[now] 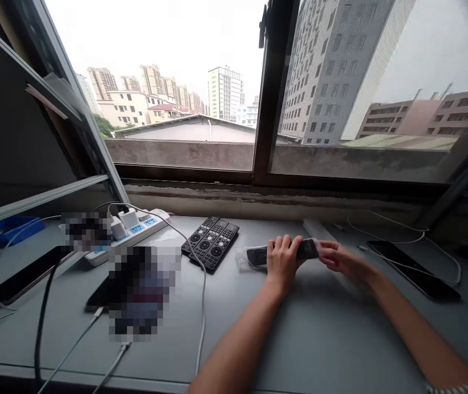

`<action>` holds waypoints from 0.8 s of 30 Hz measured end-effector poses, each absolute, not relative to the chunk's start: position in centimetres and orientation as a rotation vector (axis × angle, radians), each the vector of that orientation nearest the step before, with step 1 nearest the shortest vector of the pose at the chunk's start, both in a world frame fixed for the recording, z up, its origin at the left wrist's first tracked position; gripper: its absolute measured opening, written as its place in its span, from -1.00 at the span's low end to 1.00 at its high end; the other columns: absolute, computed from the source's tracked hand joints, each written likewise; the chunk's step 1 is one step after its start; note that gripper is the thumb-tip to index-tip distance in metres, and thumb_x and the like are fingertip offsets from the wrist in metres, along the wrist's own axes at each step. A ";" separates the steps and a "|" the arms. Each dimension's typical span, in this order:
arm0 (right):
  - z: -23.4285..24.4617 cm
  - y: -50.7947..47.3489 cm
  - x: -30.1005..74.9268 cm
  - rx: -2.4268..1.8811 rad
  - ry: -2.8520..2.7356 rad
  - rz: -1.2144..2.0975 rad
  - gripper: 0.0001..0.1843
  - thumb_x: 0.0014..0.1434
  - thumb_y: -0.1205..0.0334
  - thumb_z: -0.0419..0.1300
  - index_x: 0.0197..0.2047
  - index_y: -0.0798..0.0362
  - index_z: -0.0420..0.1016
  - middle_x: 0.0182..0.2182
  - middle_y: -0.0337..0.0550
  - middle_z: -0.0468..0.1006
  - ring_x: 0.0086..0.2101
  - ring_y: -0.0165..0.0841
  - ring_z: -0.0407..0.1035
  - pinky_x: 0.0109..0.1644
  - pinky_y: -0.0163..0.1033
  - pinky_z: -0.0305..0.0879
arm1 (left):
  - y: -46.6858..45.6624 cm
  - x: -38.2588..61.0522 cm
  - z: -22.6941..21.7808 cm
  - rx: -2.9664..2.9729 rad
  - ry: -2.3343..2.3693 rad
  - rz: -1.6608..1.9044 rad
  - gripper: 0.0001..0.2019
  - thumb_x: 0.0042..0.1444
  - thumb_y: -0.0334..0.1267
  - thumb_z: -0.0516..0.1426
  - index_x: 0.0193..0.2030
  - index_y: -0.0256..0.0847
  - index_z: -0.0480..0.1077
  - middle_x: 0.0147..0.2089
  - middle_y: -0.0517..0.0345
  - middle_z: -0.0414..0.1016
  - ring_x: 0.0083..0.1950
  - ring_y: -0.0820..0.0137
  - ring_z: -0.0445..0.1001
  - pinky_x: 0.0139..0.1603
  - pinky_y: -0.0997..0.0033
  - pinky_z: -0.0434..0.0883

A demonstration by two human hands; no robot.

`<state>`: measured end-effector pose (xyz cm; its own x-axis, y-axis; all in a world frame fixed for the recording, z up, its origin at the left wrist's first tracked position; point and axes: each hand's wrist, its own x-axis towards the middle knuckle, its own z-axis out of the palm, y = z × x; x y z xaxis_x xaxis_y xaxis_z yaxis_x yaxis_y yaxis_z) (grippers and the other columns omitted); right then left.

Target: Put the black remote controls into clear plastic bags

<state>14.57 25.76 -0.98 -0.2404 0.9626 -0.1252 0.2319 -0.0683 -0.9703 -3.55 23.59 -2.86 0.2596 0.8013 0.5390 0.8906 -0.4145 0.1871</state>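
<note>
A black remote control (309,249) lies nearly level above the grey desk, partly inside a clear plastic bag (243,259) that sticks out past its left end. My left hand (282,261) is wrapped over the middle of it and hides that part. At its right end, the fingers of my right hand (346,261) pinch the plastic around the tip. To the left of my hands, several black remote controls (211,244) with round button pads lie side by side, a white cable crossing over them.
A white power strip (152,223) with plugged-in chargers stands at the back left, near a blue tray (8,230). Phones lie at the left, one a dark phone (24,273), partly pixelated around. Another dark phone (416,272) with a white cable lies right. The window (185,82) is behind.
</note>
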 end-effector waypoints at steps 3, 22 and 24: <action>-0.7 25.8 14.2 -1.250 -1.572 1.473 -0.52 -0.17 -0.17 0.26 -0.36 0.08 0.39 -0.69 -0.41 0.05 -0.66 -0.57 -0.11 -0.61 -0.39 -0.16 | 23.7 -3.4 -2.8 -2.377 -1.620 -0.830 -0.62 0.10 -0.06 0.09 0.06 -0.01 0.19 -0.12 0.13 0.35 -0.09 0.29 0.30 -0.08 0.25 0.21; -1.4 28.7 16.4 -1.356 -0.798 0.783 -0.50 0.16 -0.22 -0.26 -0.11 -0.04 0.19 -0.42 -0.18 0.33 -0.55 -0.45 0.29 -0.61 -0.37 0.15 | 22.9 -6.2 1.1 -2.103 -1.947 -0.852 -0.77 0.24 -0.26 -0.13 -0.05 -0.17 0.25 -0.18 0.06 0.40 -0.13 0.28 0.35 -0.15 0.32 0.18; -1.5 28.9 16.5 -1.359 -0.884 0.813 -0.44 0.16 -0.26 -0.35 -0.10 -0.06 0.18 -0.47 -0.21 0.30 -0.58 -0.46 0.27 -0.60 -0.38 0.15 | 21.9 -5.0 2.0 -2.071 -1.828 -0.985 -0.73 0.26 -0.23 -0.18 -0.04 -0.19 0.25 -0.19 0.04 0.40 -0.13 0.28 0.34 -0.13 0.31 0.17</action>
